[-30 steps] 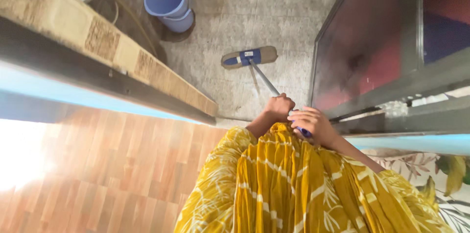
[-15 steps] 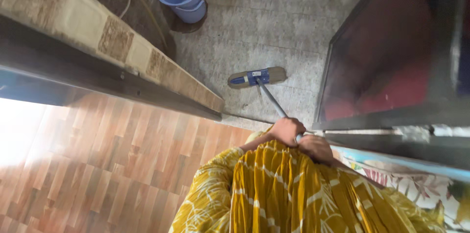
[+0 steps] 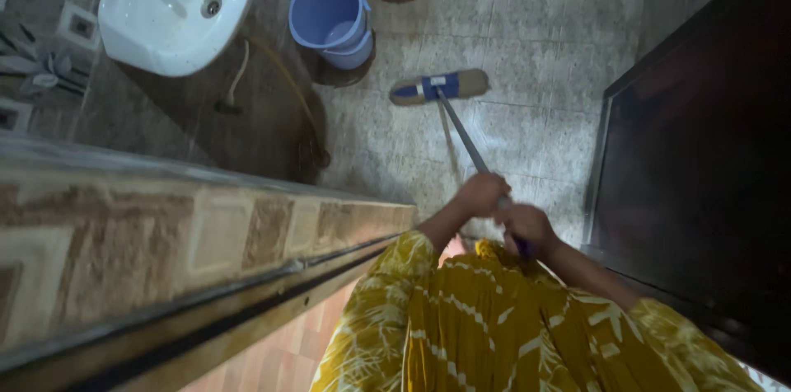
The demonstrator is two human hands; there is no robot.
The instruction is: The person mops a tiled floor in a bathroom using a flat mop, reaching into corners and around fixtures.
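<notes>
A person in a yellow patterned garment mops a bathroom floor (image 3: 535,37), both hands clenched on the mop's handle: the left hand (image 3: 480,193) higher toward the head, the right hand (image 3: 527,229) just behind it at the grip end. The mop (image 3: 439,87) lies flat on the grey tiles, near a blue bucket (image 3: 331,19) and below a white sink (image 3: 177,4). A faint wet streak runs along the handle's line; the tiles elsewhere look patchy, so much of the floor seems left to wipe. A dark door (image 3: 700,161) stands at right.
</notes>
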